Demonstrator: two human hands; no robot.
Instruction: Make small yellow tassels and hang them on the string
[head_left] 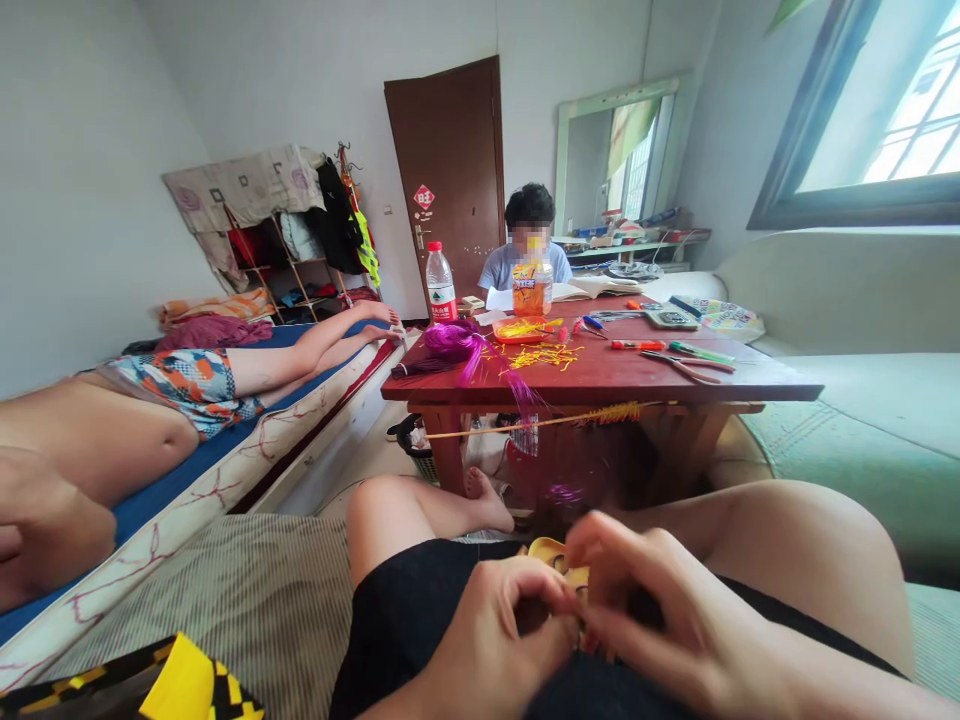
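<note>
My left hand [502, 625] and my right hand [667, 600] meet over my lap, fingertips pinched together. Whatever small thing lies between the fingertips is hidden. The right fingers are slightly blurred. Just behind the fingers a yellow rounded piece [549, 550] with dark curved marks shows in part; its kind is unclear. On the red table [637, 375] ahead lie a bundle of purple strands [454, 340], scattered short yellow pieces [547, 355] and an orange tray [504, 334] with more yellow pieces. A thin stick [487, 430] carrying yellow tufts [611, 413] runs along the table's near edge.
Pliers [686, 367], a red marker [637, 345], a green pen [701, 352], a water bottle [441, 285] and an orange drink bottle [531, 290] are on the table. A person [491, 268] sits behind it. Another person [135, 430] lies on the bed at left.
</note>
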